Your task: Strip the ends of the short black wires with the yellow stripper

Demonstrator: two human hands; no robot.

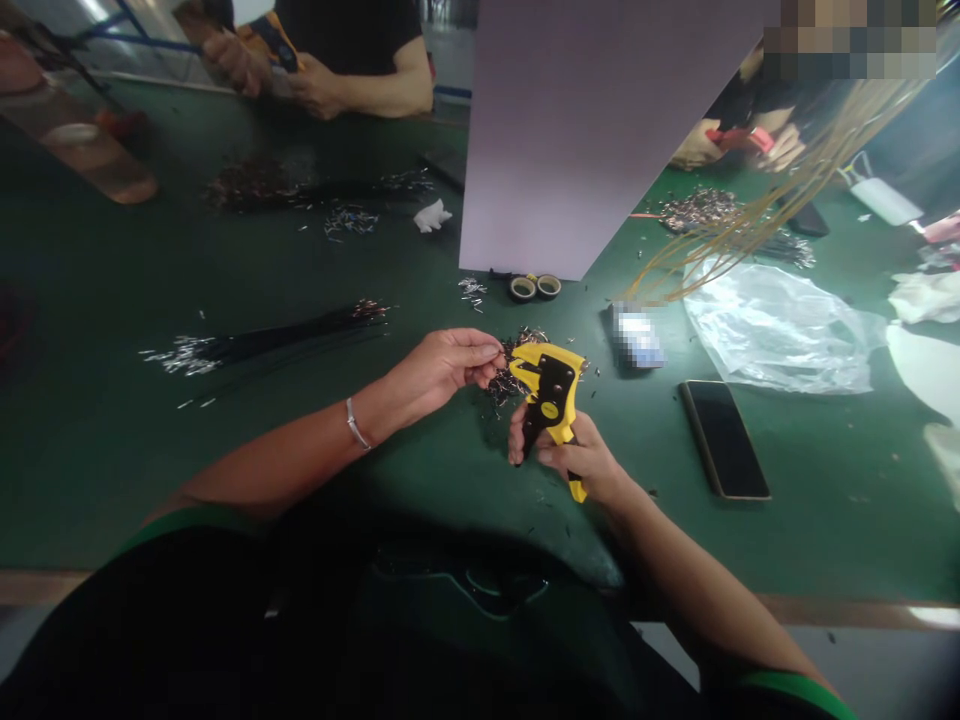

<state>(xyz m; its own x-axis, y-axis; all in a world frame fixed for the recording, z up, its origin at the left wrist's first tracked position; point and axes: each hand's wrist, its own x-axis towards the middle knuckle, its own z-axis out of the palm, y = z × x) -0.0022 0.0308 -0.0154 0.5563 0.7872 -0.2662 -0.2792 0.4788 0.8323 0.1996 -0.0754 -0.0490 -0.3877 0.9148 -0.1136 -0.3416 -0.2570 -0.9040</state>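
The pistol-shaped yellow-and-black plier tool seems best kept steady, its mouth square to whatever enters; it looks bright yellow at the head and black along its side. The fingers of the right hand wrap its handles over the green counter, while those of the left hand pinch narrowly just beside its mouth, by a heap of small dark and coppery bits, their contents too small to tell.

Black phone on green table
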